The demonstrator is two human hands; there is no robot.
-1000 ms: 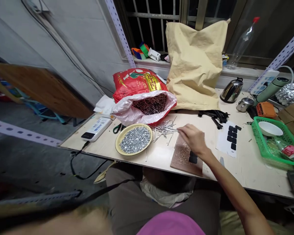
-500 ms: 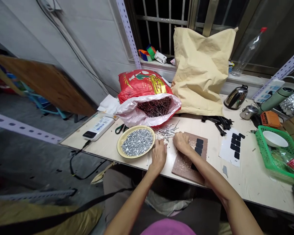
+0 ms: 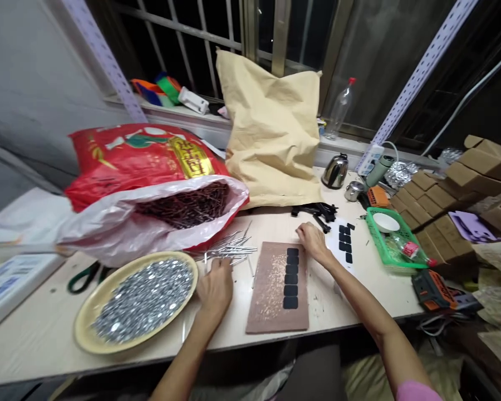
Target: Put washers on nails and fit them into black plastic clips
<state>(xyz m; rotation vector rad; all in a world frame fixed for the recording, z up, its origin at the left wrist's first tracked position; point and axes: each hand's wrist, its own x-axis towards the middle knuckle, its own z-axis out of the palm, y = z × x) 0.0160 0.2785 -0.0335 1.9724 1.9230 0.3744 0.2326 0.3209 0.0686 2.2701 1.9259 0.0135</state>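
My left hand [image 3: 216, 287] is beside the yellow bowl [image 3: 82, 328], its fingers curled at the near edge of a pile of long silvery nails [image 3: 237, 248]. The bowl holds many small shiny metal pieces [image 3: 146, 295], like washers or nuts. What the left fingers grip, if anything, is hidden. My right hand [image 3: 313, 242] is closed near the upper right corner of a brown board [image 3: 261, 312]. Its fingertips are pressed together, and their contents cannot be made out. A column of black rounded squares [image 3: 291, 278] and pale crumbs lie on the board.
Behind the bowl lies an open red sack [image 3: 137, 156] filled with dark nails. A tan sack [image 3: 275, 139] leans at the window. Black plastic parts [image 3: 317, 213], a white sheet with black squares [image 3: 338, 245], a green basket [image 3: 378, 245] and a drill battery-like tool [image 3: 438, 292] are to the right.
The view has turned right and come closer. My right hand has moved from the nail pile across the board to its right side. The left hand stays between bowl and nails.
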